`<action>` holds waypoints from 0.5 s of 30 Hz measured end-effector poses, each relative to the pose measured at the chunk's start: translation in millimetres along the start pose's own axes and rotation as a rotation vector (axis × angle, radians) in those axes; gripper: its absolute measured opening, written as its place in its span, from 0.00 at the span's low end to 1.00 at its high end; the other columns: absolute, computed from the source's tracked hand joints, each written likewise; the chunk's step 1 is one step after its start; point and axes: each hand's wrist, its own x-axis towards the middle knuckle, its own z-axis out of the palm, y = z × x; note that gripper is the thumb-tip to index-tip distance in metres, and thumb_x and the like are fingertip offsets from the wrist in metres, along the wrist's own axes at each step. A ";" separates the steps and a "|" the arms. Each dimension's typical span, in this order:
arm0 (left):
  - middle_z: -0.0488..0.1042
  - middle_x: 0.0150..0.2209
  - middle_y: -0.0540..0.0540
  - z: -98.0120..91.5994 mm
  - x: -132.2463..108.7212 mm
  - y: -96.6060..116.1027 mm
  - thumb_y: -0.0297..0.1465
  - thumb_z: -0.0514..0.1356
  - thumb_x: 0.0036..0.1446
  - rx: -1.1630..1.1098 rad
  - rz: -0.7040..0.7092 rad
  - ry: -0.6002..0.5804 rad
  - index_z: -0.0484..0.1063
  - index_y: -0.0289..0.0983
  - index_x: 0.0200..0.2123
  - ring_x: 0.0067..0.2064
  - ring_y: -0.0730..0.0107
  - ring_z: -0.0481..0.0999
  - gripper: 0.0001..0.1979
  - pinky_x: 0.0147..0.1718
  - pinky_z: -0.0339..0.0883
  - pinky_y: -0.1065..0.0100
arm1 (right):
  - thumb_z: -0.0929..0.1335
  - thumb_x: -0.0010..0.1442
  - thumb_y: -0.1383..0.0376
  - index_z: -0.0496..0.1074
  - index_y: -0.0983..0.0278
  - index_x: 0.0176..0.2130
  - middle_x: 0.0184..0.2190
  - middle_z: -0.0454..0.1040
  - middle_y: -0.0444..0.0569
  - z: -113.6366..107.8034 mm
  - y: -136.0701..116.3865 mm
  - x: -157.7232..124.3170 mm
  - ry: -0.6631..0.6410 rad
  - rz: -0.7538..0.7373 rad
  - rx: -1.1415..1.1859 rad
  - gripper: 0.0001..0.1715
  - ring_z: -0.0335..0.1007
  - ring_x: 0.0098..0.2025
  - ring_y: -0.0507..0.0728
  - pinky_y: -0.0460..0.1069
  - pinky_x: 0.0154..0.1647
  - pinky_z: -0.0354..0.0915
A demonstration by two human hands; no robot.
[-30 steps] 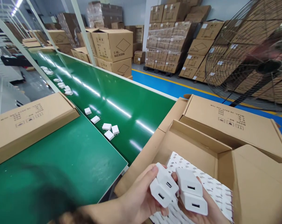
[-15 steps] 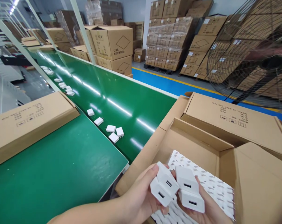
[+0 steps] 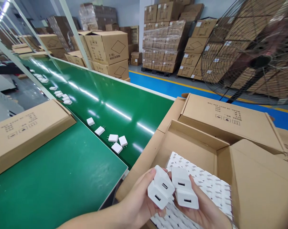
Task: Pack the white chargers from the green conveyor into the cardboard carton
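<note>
My left hand [image 3: 139, 203] is closed round two white USB chargers [image 3: 160, 190], stacked one on the other. My right hand [image 3: 202, 213] grips two more white chargers [image 3: 184, 190] the same way. Both pairs are held side by side, USB ports facing me, just above an open cardboard box [image 3: 193, 144]. A packed layer of white chargers [image 3: 213, 187] fills the bottom of that box.
A green conveyor belt [image 3: 105, 95] runs away to the upper left, carrying loose white chargers [image 3: 117, 143] in small groups. A flat cardboard box [image 3: 26, 130] lies on the green table at left. A large black fan [image 3: 256, 54] stands at right, with stacked cartons behind.
Both hands with their chargers have drifted slightly left and lower in view. The loose chargers on the belt have come a little nearer.
</note>
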 end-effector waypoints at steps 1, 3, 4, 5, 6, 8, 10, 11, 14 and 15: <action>0.71 0.29 0.49 -0.2 -0.4 -0.2 0.48 0.60 0.55 0.011 -0.005 -0.011 0.71 0.38 0.44 0.22 0.78 0.66 0.22 0.18 0.56 0.77 | 0.67 0.55 0.43 0.76 0.59 0.47 0.35 0.79 0.50 -1.1 -0.6 -1.4 -0.012 0.014 -0.007 0.29 0.73 0.34 0.56 0.48 0.30 0.66; 0.71 0.30 0.49 0.6 -0.1 -0.2 0.49 0.59 0.56 0.057 -0.021 -0.076 0.70 0.38 0.46 0.23 0.77 0.66 0.23 0.18 0.57 0.77 | 0.66 0.56 0.42 0.75 0.60 0.47 0.36 0.79 0.51 -8.3 -8.0 -6.7 -0.002 0.019 -0.084 0.30 0.74 0.36 0.58 0.51 0.35 0.68; 0.72 0.31 0.48 1.7 1.6 0.5 0.49 0.59 0.56 0.091 -0.026 -0.121 0.70 0.38 0.47 0.24 0.76 0.68 0.24 0.19 0.59 0.76 | 0.66 0.56 0.42 0.75 0.60 0.47 0.36 0.79 0.52 -14.9 -15.8 -10.3 0.035 -0.006 -0.154 0.31 0.74 0.37 0.59 0.53 0.37 0.68; 0.72 0.34 0.47 3.5 5.1 2.0 0.49 0.59 0.56 0.131 -0.025 -0.163 0.69 0.39 0.49 0.26 0.75 0.69 0.25 0.20 0.61 0.76 | 0.65 0.55 0.41 0.75 0.59 0.47 0.36 0.79 0.52 -23.4 -26.4 -14.2 0.091 -0.043 -0.245 0.32 0.75 0.37 0.61 0.55 0.38 0.68; 0.72 0.38 0.46 6.2 10.9 4.6 0.49 0.59 0.56 0.174 -0.015 -0.194 0.67 0.40 0.52 0.30 0.73 0.71 0.26 0.23 0.64 0.74 | 0.66 0.54 0.41 0.74 0.59 0.47 0.37 0.79 0.53 -33.8 -39.4 -18.1 0.165 -0.096 -0.362 0.32 0.75 0.37 0.62 0.56 0.39 0.68; 0.70 0.46 0.44 14.0 31.6 13.3 0.47 0.60 0.56 0.287 0.042 -0.198 0.59 0.44 0.59 0.38 0.69 0.73 0.31 0.31 0.68 0.71 | 0.69 0.50 0.41 0.75 0.59 0.46 0.38 0.78 0.53 -58.0 -69.5 -25.0 0.364 -0.232 -0.694 0.32 0.74 0.39 0.65 0.57 0.40 0.67; 0.68 0.50 0.43 24.9 63.7 25.3 0.45 0.61 0.56 0.494 0.102 -0.196 0.53 0.45 0.63 0.44 0.67 0.73 0.35 0.38 0.68 0.68 | 0.72 0.45 0.42 0.75 0.59 0.43 0.40 0.76 0.53 -82.8 -98.1 -30.6 0.618 -0.379 -1.117 0.32 0.71 0.42 0.67 0.59 0.44 0.65; 0.68 0.50 0.43 31.2 82.8 31.2 0.43 0.61 0.56 0.654 0.116 -0.220 0.55 0.43 0.62 0.45 0.65 0.72 0.33 0.41 0.67 0.68 | 0.72 0.44 0.42 0.76 0.59 0.42 0.38 0.76 0.54 -94.0 -109.3 -33.1 0.729 -0.419 -1.295 0.32 0.71 0.42 0.68 0.60 0.44 0.64; 0.70 0.49 0.40 50.9 140.1 38.8 0.39 0.62 0.54 1.197 0.183 -0.306 0.63 0.39 0.56 0.48 0.55 0.72 0.27 0.43 0.67 0.60 | 0.70 0.47 0.42 0.76 0.59 0.40 0.31 0.74 0.54 -118.6 -126.1 -40.3 0.850 -0.414 -1.623 0.30 0.70 0.37 0.68 0.61 0.39 0.63; 0.71 0.48 0.40 56.6 156.2 36.0 0.39 0.62 0.53 1.369 0.210 -0.297 0.65 0.38 0.53 0.49 0.51 0.71 0.25 0.45 0.66 0.56 | 0.68 0.50 0.43 0.76 0.59 0.40 0.30 0.74 0.54 -123.6 -126.6 -42.5 0.827 -0.395 -1.686 0.27 0.69 0.35 0.68 0.61 0.38 0.63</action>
